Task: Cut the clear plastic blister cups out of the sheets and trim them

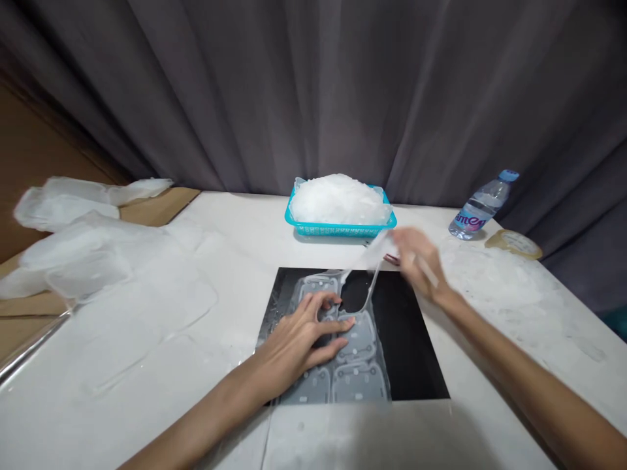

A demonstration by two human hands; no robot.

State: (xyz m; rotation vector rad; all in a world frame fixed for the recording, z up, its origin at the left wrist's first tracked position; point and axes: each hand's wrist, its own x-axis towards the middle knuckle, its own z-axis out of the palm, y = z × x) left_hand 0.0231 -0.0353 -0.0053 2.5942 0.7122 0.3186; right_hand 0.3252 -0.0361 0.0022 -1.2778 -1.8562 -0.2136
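A clear plastic sheet [350, 365] of moulded pieces lies on a black square mat [416, 352] in front of me. My left hand [304, 333] presses flat on the sheet, fingers spread. My right hand [416, 261] is blurred by motion, lifted just beyond the mat's far right corner. It pinches a thin clear plastic strip [365, 274] that stretches back down to the sheet, where one piece is gone and the black mat shows through.
A turquoise basket [337, 228] heaped with clear plastic pieces stands at the back centre. A water bottle [477, 209] lies at the back right beside a tape roll [514, 243]. Clear plastic sheets [98, 261] are piled on the left. A grey curtain hangs behind.
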